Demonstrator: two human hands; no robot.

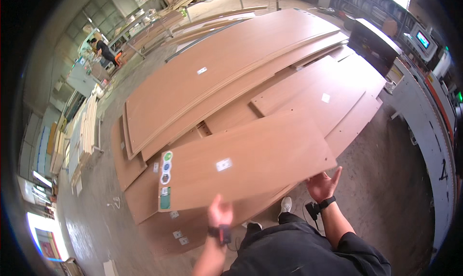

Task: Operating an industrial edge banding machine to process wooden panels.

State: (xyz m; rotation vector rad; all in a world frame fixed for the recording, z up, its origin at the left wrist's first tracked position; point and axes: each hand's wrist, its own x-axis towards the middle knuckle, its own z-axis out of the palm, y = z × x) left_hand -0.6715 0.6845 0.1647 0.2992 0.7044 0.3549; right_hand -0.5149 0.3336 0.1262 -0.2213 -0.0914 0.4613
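Workshop floor: both hands, left hand [219, 212] and right hand [322, 184], grip a brown panel [246, 162].

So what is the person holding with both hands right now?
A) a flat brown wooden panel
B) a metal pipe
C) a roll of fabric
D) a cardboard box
A: the left hand and the right hand both grip the near edge of a flat brown wooden panel, lifted above the stack of panels.

Board [246, 162] atop stack [231, 83] — machine [424, 112] right
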